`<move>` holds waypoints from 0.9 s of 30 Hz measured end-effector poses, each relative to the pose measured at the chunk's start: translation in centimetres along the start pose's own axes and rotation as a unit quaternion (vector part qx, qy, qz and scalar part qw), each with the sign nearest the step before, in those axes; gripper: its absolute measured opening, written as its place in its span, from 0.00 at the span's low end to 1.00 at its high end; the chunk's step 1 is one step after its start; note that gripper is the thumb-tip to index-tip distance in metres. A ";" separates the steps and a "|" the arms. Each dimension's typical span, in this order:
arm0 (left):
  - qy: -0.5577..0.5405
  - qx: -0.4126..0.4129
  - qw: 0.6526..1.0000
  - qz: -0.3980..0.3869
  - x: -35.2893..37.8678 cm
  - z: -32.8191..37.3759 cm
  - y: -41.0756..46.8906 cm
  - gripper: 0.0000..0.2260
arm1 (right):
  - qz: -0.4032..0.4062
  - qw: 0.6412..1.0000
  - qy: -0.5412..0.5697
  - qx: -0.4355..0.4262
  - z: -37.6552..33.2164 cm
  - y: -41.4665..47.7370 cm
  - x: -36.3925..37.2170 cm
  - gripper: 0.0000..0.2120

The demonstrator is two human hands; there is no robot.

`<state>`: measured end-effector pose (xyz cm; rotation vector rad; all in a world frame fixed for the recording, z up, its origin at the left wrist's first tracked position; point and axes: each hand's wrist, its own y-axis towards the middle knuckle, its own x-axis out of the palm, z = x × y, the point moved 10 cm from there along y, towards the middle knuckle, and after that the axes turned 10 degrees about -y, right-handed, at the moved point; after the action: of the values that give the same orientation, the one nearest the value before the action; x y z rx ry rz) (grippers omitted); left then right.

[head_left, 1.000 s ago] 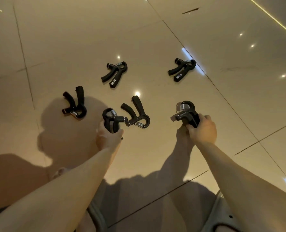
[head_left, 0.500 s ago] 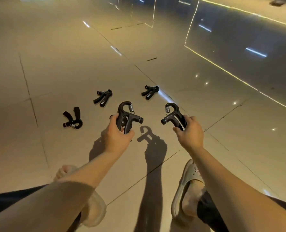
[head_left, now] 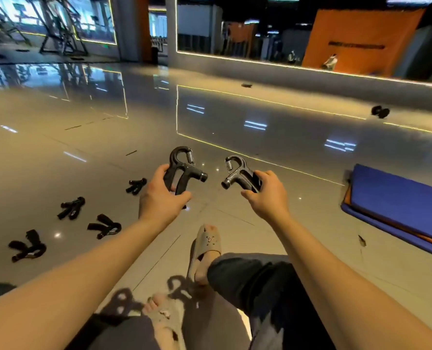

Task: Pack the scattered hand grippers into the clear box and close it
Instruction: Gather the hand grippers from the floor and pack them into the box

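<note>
ahead, the left hand [head_left: 159, 198] curls round both handles of a black hand gripper [head_left: 184, 170] and the right hand [head_left: 268, 198] grips a second gripper [head_left: 237, 173], both in the air, apart; four loose grippers [head_left: 105, 226] lie on the glossy tiled floor [head_left: 260, 137] at left, a blue mat [head_left: 399, 205] at right. between them open floor runs to a mirrored wall [head_left: 260, 34].

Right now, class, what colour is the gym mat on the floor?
The gym mat is blue, orange-edged; head view.
</note>
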<state>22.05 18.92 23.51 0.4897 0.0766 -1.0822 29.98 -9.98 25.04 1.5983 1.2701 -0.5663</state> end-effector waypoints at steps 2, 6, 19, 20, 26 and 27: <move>-0.016 0.032 0.999 -0.025 1.7 3.6 -1.7 0.33 | 0.016 1.000 -0.010 0.011 1.5 -2.3 -4.7 0.23; -0.065 0.071 0.992 -0.083 5.8 9.1 -5.2 0.31 | 0.038 0.997 -0.052 0.029 4.7 -6.9 -13.3 0.22; -0.147 0.110 0.950 -0.254 23.1 22.3 -20.6 0.31 | 0.047 0.968 -0.172 0.176 19.8 -24.4 -33.8 0.20; -0.156 0.108 0.945 -0.268 24.2 23.1 -21.9 0.31 | 0.049 0.965 -0.175 0.188 21.0 -25.8 -34.8 0.20; -0.200 0.077 0.915 -0.341 31.0 27.4 -28.5 0.29 | 0.060 0.946 -0.186 0.259 27.5 -32.4 -39.8 0.21; -0.206 0.072 0.911 -0.351 32.0 27.7 -29.4 0.30 | 0.057 0.943 -0.190 0.266 28.3 -33.1 -40.3 0.20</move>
<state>7.18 -30.14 28.61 0.3577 -0.2194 -1.8917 -8.47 -54.45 33.13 1.8637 0.7603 -1.1534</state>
